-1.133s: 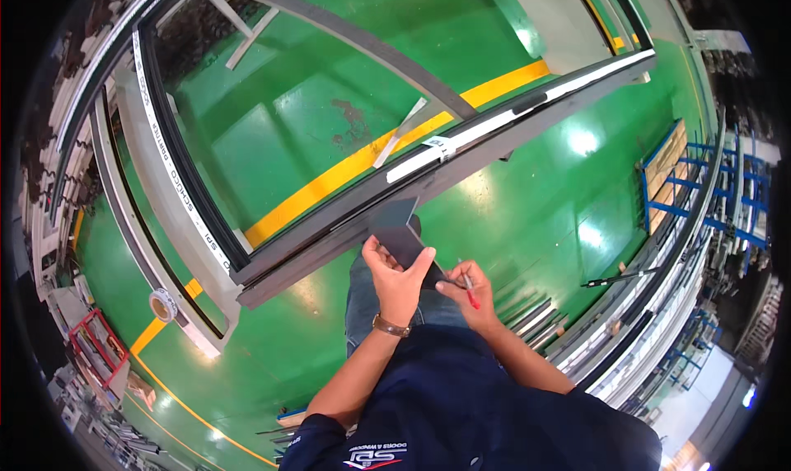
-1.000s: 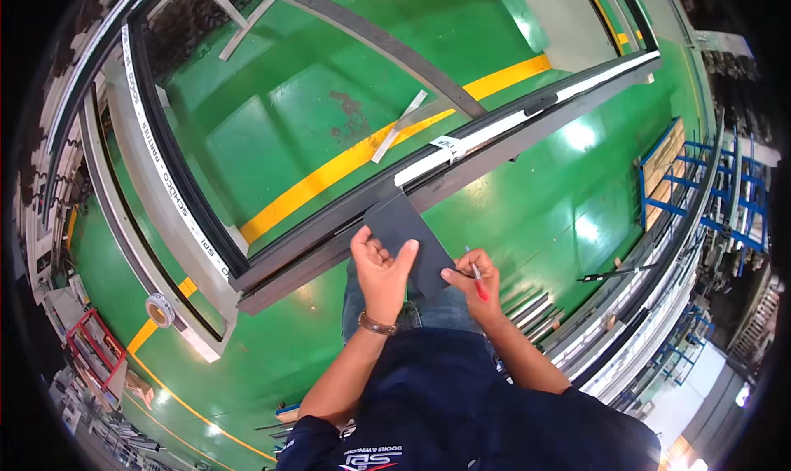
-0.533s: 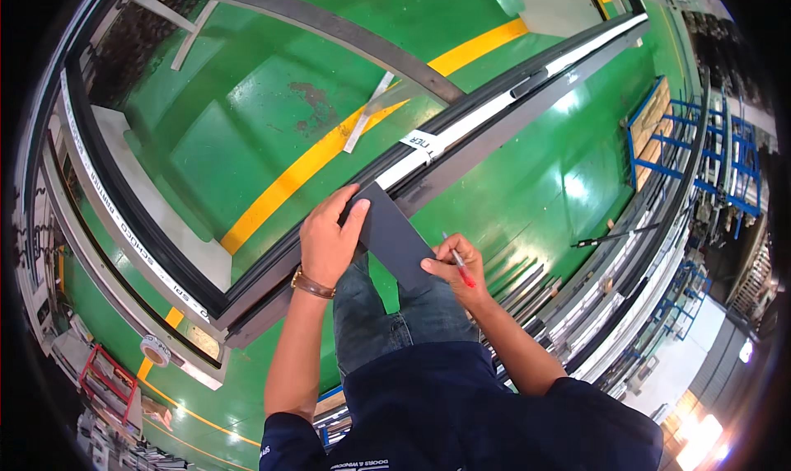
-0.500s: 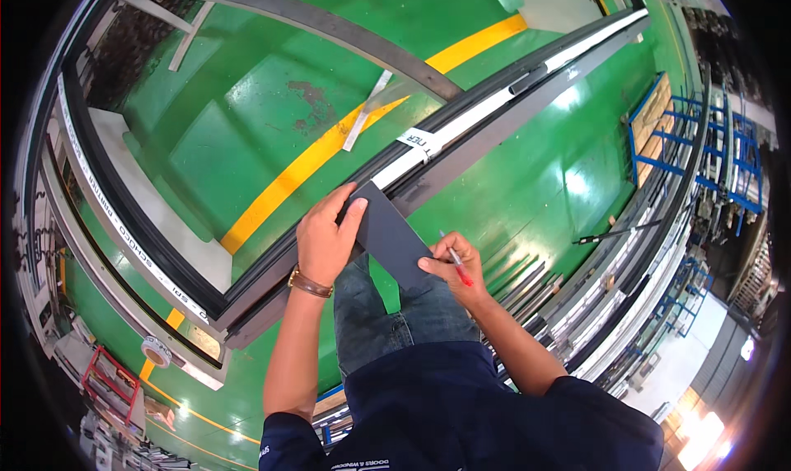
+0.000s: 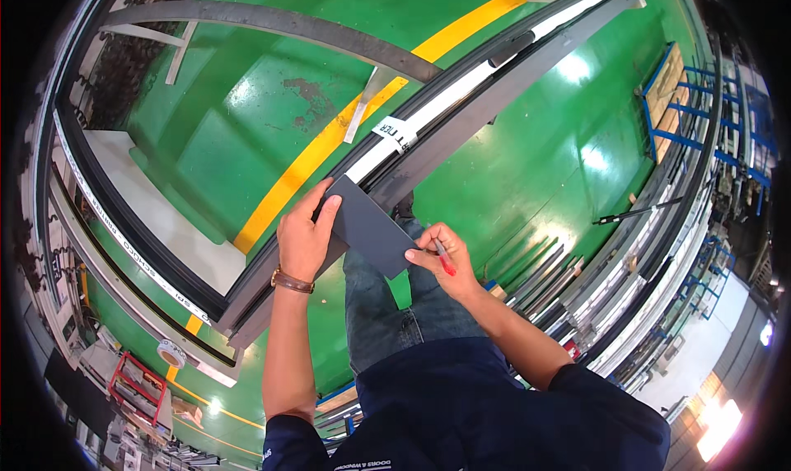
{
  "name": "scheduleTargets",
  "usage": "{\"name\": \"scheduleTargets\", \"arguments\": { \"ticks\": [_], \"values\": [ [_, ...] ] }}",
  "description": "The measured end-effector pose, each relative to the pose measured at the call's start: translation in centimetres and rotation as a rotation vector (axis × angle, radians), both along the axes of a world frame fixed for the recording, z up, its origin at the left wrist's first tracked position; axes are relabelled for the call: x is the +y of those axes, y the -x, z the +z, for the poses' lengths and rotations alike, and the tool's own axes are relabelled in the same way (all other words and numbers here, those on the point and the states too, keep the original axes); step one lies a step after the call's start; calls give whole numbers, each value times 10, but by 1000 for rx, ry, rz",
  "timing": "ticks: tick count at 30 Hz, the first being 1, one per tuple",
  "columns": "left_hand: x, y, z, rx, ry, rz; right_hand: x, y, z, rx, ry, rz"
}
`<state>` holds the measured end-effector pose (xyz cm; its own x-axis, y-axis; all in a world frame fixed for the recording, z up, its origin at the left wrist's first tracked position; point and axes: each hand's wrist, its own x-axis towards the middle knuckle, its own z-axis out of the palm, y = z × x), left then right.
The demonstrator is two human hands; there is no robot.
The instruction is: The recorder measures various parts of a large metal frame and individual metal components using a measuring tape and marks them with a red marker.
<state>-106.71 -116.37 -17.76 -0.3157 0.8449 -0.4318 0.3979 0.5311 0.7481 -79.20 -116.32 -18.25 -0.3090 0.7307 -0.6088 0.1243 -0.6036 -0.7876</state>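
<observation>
**Panel sliding further up along the frame rail**

Vs. the earlier frames, both hands and the dark grey panel (image 5: 368, 226) are sitting higher and further left along the rail, and the white label (image 5: 394, 132) on the rail is now coming in close above the panel's top corner. The left arm is reaching out longer than before.

The panel is lying flat-ish w/ its long axis running from upper left down to lower right, its upper edge touching the long grey frame profile (image 5: 494, 84), which is crossing the view diagonally toward the upper right. The panel is sitting between the two hands, above the person's knees.

The left hand (image 5: 305, 236) is the nearer one to the rail: its grip is spread, fingers splayed over the panel's upper-left corner and pressing it, thumb at the edge. The right hand (image 5: 441, 261) is pinching the panel's lower-right corner while also holding a red pen (image 5: 443, 259) between the fingers; how tightly, can't tell.

Beyond: green floor (image 5: 544, 166) w/ a yellow stripe (image 5: 329, 145), a curved grey frame piece (image 5: 272, 22) at top, a white sheet (image 5: 156, 215) inside the dark frame at left, and stacked metal profiles (image 5: 568, 285) and a blue rack (image 5: 676, 100) at right.
</observation>
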Motion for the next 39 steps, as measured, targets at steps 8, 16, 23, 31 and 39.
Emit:
{"name": "scheduleTargets", "arguments": {
  "ticks": [8, 16, 23, 31, 39],
  "values": [
    [-7, -1, -2, 63, -112, 38, -11, 1, -12, -19, -38, 22],
    [-7, -2, -6, 73, -108, 18, -9, -1, -10, -12, -28, 22],
    [-10, -4, -11, 105, -138, 28, -7, -4, -8, 3, 4, -14],
    [-13, -3, -12, 132, -129, 47, 11, -6, 5, -42, -20, -119],
    [-13, -7, -16, 167, -190, 48, 21, -10, 14, -206, -118, -165]
  ]
}}
